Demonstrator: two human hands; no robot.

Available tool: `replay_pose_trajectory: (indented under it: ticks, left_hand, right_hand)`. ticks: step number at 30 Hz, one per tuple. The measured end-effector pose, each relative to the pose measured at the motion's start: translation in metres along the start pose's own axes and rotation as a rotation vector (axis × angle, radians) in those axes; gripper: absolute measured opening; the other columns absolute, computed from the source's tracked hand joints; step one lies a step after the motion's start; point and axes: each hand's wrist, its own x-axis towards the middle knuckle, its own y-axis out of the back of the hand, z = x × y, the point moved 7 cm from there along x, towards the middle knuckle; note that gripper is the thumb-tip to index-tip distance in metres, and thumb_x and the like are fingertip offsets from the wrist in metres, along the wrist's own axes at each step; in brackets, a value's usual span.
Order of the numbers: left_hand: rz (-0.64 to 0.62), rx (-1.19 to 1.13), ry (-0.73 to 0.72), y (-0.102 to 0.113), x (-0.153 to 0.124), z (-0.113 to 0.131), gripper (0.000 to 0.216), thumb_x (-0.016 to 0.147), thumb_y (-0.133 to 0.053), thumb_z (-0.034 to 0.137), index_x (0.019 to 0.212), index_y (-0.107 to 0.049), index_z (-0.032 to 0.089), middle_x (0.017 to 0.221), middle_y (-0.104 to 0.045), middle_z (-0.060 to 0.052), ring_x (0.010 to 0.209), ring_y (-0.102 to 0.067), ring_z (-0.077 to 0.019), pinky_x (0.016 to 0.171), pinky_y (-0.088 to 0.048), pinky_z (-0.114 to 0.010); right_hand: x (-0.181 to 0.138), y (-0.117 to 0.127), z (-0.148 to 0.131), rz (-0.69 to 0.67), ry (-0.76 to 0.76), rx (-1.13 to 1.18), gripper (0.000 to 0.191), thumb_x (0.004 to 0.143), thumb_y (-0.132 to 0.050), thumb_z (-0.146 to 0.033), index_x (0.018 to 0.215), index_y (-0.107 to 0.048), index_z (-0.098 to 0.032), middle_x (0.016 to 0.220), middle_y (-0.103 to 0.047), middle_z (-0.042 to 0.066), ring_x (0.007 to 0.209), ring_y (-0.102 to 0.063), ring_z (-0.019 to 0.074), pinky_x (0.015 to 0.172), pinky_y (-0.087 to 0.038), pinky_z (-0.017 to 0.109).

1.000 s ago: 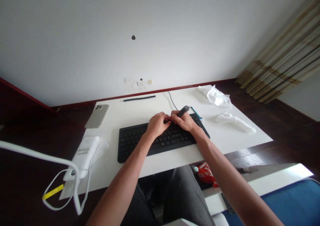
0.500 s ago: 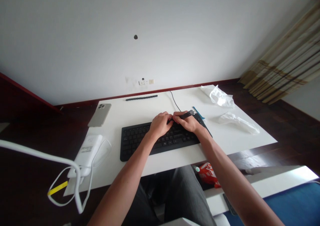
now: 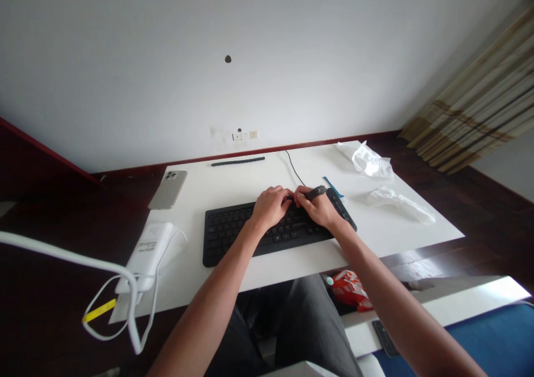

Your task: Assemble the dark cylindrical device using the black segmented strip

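A black keyboard [image 3: 233, 229] lies on the white desk, both hands over its upper middle. My left hand [image 3: 271, 206] rests on it with curled fingers, thumb and fingertips closed around something small and dark that I cannot make out. Close beside it, my right hand [image 3: 315, 206] is closed around a slim black tool [image 3: 316, 192], whose thicker dark end sticks out above the knuckles toward the right. The hands hide the tool's other end and the keys beneath. A thin blue tool [image 3: 334, 187] lies behind the keyboard's right end.
On the desk's left are a phone [image 3: 168, 189] and a white power strip [image 3: 146, 254] with its cable. A dark strip [image 3: 237, 162] and black cord [image 3: 294, 167] lie at the back. Crumpled white plastic [image 3: 371, 160] is at right; a red package [image 3: 350, 289] sits below the desktop.
The view has shifted slightly. My right hand has turned a little, and the black tool's outer end now shows darker and at a different angle. My left hand stays at the same spot.
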Motion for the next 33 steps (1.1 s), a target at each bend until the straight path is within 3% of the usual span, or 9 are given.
replay_pose_trajectory:
  ticks: [5,9,16,33]
  left_hand:
    - [-0.006,-0.008,0.012,-0.001,0.000,-0.001,0.023,0.098,-0.058,0.026,0.117,-0.071,0.026,0.105,-0.070,-0.004,0.098,-0.065,-0.0218,0.089,-0.052,-0.033]
    - [-0.018,-0.002,0.011,-0.001,-0.001,0.000,0.024,0.099,-0.055,0.026,0.117,-0.071,0.027,0.105,-0.069,-0.005,0.101,-0.065,-0.0224,0.093,-0.051,-0.034]
    - [-0.029,0.037,0.006,-0.002,0.000,0.003,0.022,0.100,-0.053,0.024,0.117,-0.067,0.025,0.111,-0.070,-0.005,0.103,-0.063,-0.0227,0.094,-0.050,-0.035]
    - [-0.023,0.028,0.006,0.001,-0.002,0.003,0.028,0.101,-0.051,0.025,0.120,-0.070,0.032,0.102,-0.068,-0.004,0.101,-0.062,-0.0242,0.091,-0.050,-0.036]
  right_hand:
    - [-0.009,-0.002,-0.001,0.092,-0.040,-0.060,0.024,0.099,-0.047,-0.031,0.081,-0.060,-0.021,0.069,-0.064,0.001,0.063,-0.055,0.0174,0.065,-0.040,0.029]
    - [-0.006,-0.003,0.002,0.085,-0.102,-0.060,0.024,0.096,-0.047,-0.027,0.076,-0.059,-0.021,0.067,-0.064,0.001,0.063,-0.056,0.0181,0.066,-0.040,0.030]
    - [-0.012,-0.004,-0.002,0.000,0.023,-0.038,0.025,0.099,-0.047,-0.033,0.080,-0.058,-0.021,0.072,-0.061,0.000,0.066,-0.051,0.0161,0.066,-0.039,0.029]
    - [-0.001,0.000,0.009,0.086,-0.273,-0.018,0.028,0.091,-0.050,-0.025,0.069,-0.067,-0.021,0.072,-0.073,0.002,0.072,-0.065,0.0206,0.072,-0.043,0.030]
